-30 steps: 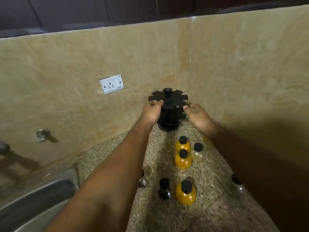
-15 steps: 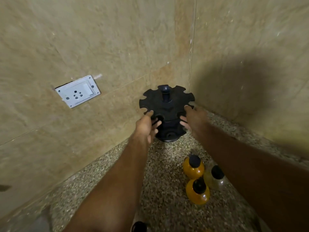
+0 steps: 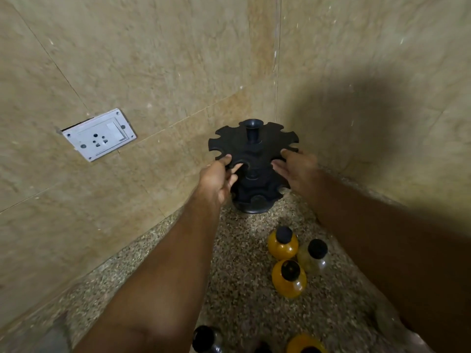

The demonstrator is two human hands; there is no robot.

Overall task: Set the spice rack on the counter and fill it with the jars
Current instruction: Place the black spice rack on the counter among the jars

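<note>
Head view showed the spice rack (image 3: 252,159) standing on the counter (image 3: 237,281) in the corner, its base down. Half a second before, both hands gripped the top disc; now the left hand (image 3: 216,179) still pinched its rim, while the right hand (image 3: 298,169) had loosened, fingers spread beside the edge. The jars (image 3: 283,243) waited behind the fingertips, toward the wrists. Placement looked done; filling seemed next.

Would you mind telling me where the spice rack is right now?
In the head view, the spice rack stands on the counter in the wall corner, between both hands, behind the jars.
</note>
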